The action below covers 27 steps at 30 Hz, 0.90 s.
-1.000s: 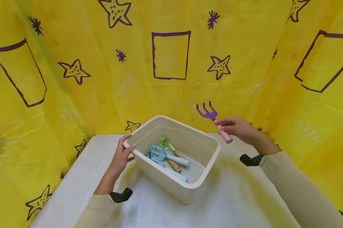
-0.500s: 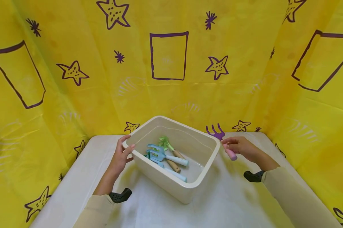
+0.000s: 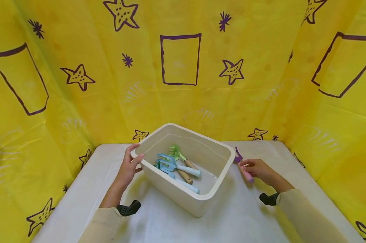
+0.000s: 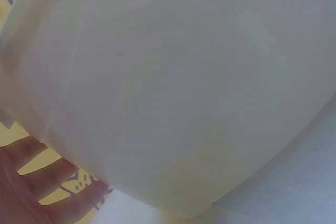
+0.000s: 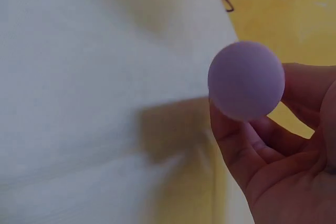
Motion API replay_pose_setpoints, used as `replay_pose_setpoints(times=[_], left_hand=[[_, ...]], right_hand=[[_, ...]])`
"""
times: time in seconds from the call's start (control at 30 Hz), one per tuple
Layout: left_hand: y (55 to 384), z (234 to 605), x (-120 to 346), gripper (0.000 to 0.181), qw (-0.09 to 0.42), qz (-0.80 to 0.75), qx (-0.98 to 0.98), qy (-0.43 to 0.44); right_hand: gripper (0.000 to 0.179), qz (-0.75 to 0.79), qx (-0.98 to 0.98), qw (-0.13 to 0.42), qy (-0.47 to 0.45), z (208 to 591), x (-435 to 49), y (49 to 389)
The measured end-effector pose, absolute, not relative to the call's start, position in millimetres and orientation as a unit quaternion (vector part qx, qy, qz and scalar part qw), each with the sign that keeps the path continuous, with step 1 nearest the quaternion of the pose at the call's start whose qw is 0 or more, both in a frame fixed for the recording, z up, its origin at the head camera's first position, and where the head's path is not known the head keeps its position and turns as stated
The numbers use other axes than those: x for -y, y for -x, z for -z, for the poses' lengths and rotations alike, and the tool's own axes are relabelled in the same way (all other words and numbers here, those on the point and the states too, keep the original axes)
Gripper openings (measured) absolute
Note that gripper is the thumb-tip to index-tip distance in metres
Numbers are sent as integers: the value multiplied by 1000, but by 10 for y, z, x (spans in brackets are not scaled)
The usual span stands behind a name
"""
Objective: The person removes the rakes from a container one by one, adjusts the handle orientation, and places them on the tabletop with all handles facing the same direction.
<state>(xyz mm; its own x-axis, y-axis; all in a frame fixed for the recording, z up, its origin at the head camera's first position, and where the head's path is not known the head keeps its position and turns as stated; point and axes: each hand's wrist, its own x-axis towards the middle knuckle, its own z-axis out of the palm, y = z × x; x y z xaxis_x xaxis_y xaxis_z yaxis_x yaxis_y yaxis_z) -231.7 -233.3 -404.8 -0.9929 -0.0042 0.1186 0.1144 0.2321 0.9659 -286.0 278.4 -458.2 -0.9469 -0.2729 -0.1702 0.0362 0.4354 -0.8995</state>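
Observation:
A cream plastic bin (image 3: 174, 191) stands at an angle on the white-covered table. At its left corner my left hand (image 3: 129, 165) grips the rim, thumb on the near side; the left wrist view shows fingers (image 4: 55, 177) along the bin's outer wall. To the right of the bin, my right hand (image 3: 261, 172) pinches a hand rake by its pink handle (image 3: 248, 177). Its purple head (image 3: 238, 158) points away, partly hidden behind the bin's rim. The right wrist view shows the handle's round end (image 5: 247, 81) between thumb and fingers.
Inside the bin lie a light blue hand fork (image 3: 170, 164), another light blue tool (image 3: 187, 185), a green rake (image 3: 177, 152) with a wooden handle, and another wooden handle (image 3: 186, 177). Yellow patterned curtains (image 3: 183, 108) enclose the table (image 3: 246, 216) at the back and sides.
My right hand has lowered the hand rake from above the bin's right corner to beside the bin, nearer the table. My left hand and the bin stay as they were.

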Motion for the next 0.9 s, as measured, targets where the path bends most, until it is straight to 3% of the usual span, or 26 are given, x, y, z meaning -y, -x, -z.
replay_pose_setpoints(times=[0.43, 0.9], left_hand=[[2337, 4062, 2313, 57, 58, 620, 782, 38], [2340, 4064, 2302, 58, 55, 618, 783, 32]], right_hand=[[33, 457, -883, 104, -33, 4715, -2723, 2770], [50, 361, -923, 131, -1, 4641, -2782, 2426]])
